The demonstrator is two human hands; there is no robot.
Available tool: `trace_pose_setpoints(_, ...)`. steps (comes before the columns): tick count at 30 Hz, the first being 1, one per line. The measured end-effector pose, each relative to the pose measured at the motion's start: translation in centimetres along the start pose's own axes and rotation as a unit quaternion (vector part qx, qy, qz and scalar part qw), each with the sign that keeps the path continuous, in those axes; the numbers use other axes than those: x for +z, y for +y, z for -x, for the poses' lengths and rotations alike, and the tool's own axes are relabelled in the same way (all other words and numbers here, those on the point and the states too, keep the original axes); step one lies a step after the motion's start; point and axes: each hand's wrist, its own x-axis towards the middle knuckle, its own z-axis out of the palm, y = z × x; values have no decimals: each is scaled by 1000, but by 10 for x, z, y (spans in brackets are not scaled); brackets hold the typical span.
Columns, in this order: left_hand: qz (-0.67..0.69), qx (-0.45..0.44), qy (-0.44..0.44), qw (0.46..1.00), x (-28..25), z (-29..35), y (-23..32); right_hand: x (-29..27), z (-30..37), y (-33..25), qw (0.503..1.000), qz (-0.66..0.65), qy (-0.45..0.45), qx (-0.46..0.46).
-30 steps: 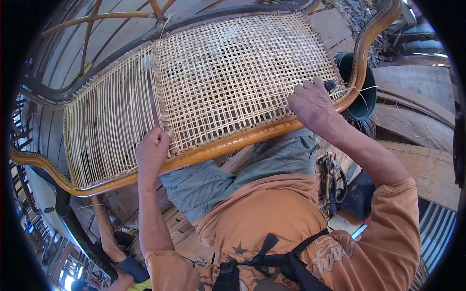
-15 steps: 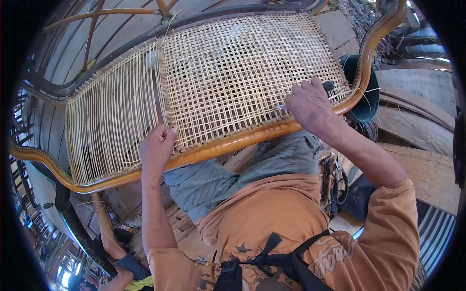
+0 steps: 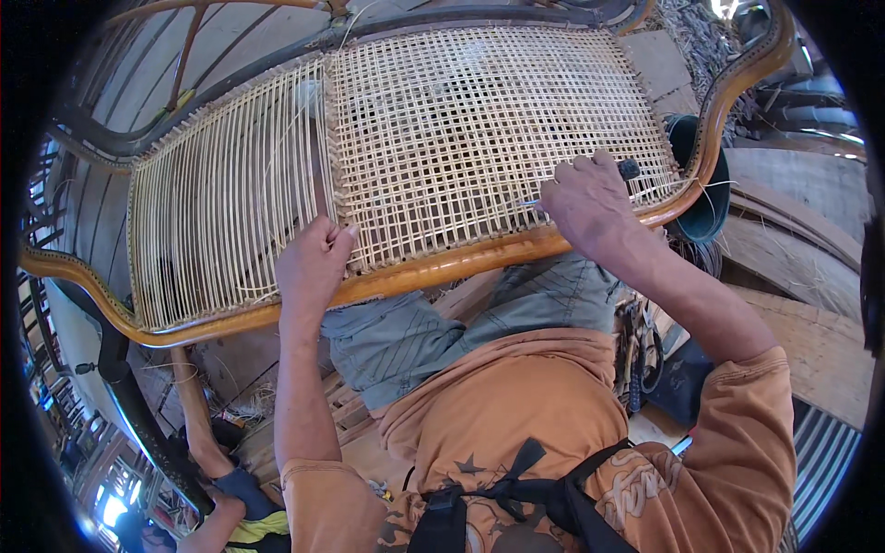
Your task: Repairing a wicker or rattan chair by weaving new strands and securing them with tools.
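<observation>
A woven rattan cane panel (image 3: 479, 120) spans an orange-brown curved frame (image 3: 433, 274) across my lap. To its left, a second section of cane strands (image 3: 217, 207) runs mostly in one direction. My left hand (image 3: 312, 263) is closed in a pinch at the front rail, by the divider between the two sections; what its fingers hold, if anything, is hidden. Over the front right of the weave, my right hand (image 3: 590, 205) is closed round an awl-like tool (image 3: 629, 170) with a dark rounded handle. Its thin metal shaft points left, close to the cane.
A loose strand (image 3: 714, 184) sticks out at the frame's right corner, beside a dark green bucket (image 3: 701, 198). Wooden boards (image 3: 793, 240) lie at the right. Hand tools (image 3: 641, 346) are near my right hip. Another person's arm (image 3: 198, 415) shows at lower left.
The view has shifted slightly, so the frame and panel sit a little differently in the picture. Both hands keep nearly the same places on the panel and stay closed.
</observation>
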Motion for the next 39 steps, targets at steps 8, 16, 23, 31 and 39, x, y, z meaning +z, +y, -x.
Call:
trace_pose_setpoints(8, 11, -6, -4, 1000, -1, 3, 3, 13, -12, 2, 1000, -11, 13, -8)
trace_pose_setpoints(16, 4, 4, 3, 1000, 2, 2, -3, -6, -14, -28, 998, 11, -61, 11)
trace_pose_setpoints(23, -7, 14, 13, 1000, 2, 2, -2, -1, -25, -30, 996, 59, -62, -15)
trace_pose_setpoints(31, 2, 40, 44, 998, 1, 6, -1, -7, -14, -36, 999, -26, 31, -5)
trace_pose_setpoints(39, 11, 37, 42, 998, 7, 3, -3, -6, -37, -53, 992, 51, -113, 8)
